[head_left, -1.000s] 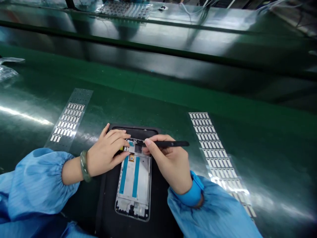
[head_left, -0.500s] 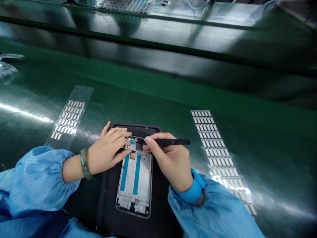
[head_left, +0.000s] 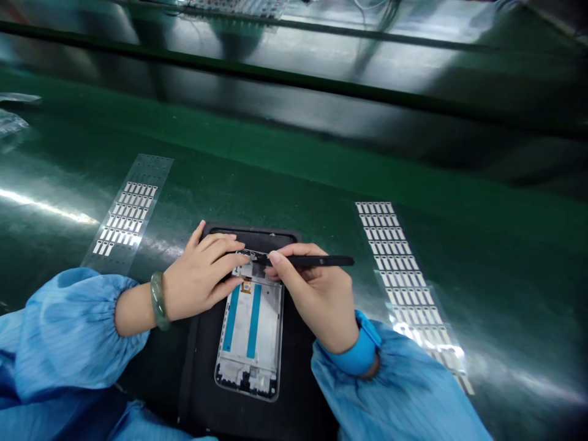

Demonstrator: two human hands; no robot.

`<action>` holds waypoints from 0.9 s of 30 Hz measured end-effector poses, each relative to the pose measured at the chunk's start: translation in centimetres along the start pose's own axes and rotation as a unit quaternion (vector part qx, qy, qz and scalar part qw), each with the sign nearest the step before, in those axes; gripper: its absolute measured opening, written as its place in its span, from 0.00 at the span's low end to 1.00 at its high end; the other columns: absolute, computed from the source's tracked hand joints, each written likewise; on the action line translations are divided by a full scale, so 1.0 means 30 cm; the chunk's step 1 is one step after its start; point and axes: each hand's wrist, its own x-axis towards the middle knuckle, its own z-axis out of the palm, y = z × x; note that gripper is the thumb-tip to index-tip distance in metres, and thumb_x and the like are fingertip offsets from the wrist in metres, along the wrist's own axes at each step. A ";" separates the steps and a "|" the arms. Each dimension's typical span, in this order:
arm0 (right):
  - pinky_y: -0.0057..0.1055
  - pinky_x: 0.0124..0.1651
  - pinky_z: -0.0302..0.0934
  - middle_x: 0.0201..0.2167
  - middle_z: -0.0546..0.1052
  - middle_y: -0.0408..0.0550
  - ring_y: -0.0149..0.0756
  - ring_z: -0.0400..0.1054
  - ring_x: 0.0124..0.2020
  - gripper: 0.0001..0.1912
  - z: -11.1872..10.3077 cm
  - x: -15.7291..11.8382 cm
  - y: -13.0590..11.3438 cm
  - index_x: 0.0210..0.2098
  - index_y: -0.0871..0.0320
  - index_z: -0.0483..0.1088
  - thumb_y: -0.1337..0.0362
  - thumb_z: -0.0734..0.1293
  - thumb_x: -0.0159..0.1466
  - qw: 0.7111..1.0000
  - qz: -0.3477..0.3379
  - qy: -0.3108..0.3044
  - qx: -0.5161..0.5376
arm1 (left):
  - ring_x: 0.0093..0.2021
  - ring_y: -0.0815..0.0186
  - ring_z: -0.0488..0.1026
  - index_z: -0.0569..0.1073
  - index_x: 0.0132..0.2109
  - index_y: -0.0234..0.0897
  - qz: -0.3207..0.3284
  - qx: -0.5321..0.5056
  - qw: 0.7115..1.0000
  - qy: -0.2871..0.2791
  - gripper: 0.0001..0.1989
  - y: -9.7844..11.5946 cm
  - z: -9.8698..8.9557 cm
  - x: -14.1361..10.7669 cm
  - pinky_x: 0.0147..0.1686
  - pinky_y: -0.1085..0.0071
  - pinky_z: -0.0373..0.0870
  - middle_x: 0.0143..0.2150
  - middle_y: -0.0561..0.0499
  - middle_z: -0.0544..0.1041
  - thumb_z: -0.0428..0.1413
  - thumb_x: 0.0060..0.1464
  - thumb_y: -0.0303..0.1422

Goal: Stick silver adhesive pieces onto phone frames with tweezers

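Note:
A phone's mid-frame (head_left: 266,331), silvery with two blue strips and a small orange flex connector (head_left: 247,286), lies on a black mat (head_left: 301,392). My left hand (head_left: 202,272) rests over its upper left edge, fingers stretched out and apart, the index fingertip on the frame's top part. In my right hand (head_left: 316,288) a pair of black tweezers (head_left: 328,261) is gripped between thumb and fingers. They lie almost level, and their tip points left to the frame's top, close to my left fingertips. The tip itself is too small to make out.
Clear sheets of small white stickers lie on the green table (head_left: 275,196): a left sheet (head_left: 133,205) and a longer right sheet (head_left: 399,263). Clear plastic (head_left: 13,122) sits at the far left. A metal ledge (head_left: 294,104) runs across the back.
My left index finger has shifted slightly right, over a small blue spot that showed at the frame's top before. The tweezers and my right hand have hardly moved.

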 end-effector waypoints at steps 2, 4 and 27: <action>0.27 0.27 0.68 0.22 0.76 0.43 0.34 0.73 0.23 0.10 0.000 0.000 -0.001 0.31 0.57 0.69 0.57 0.68 0.59 1.000 0.004 0.000 -0.001 | 0.58 0.58 0.62 0.69 0.51 0.41 0.010 0.018 1.000 -0.002 0.13 0.002 0.000 0.000 0.61 0.43 0.43 0.52 0.47 0.71 0.48 0.61 0.33; 0.28 0.27 0.68 0.23 0.76 0.43 0.35 0.73 0.23 0.10 0.001 0.000 0.001 0.31 0.58 0.69 0.57 0.68 0.59 1.000 0.003 0.000 -0.003 | 0.58 0.57 0.62 0.69 0.51 0.42 0.017 0.034 0.999 -0.003 0.13 0.003 0.001 0.000 0.61 0.42 0.43 0.52 0.46 0.70 0.48 0.61 0.33; 0.39 0.40 0.70 0.34 0.76 0.47 0.40 0.73 0.35 0.05 -0.031 0.020 0.008 0.35 0.52 0.71 0.60 0.68 0.60 0.988 -0.133 0.058 -0.046 | 0.56 0.56 0.65 0.70 0.51 0.38 0.029 0.094 0.995 0.004 0.14 0.029 -0.006 0.016 0.60 0.39 0.44 0.52 0.45 0.72 0.47 0.60 0.30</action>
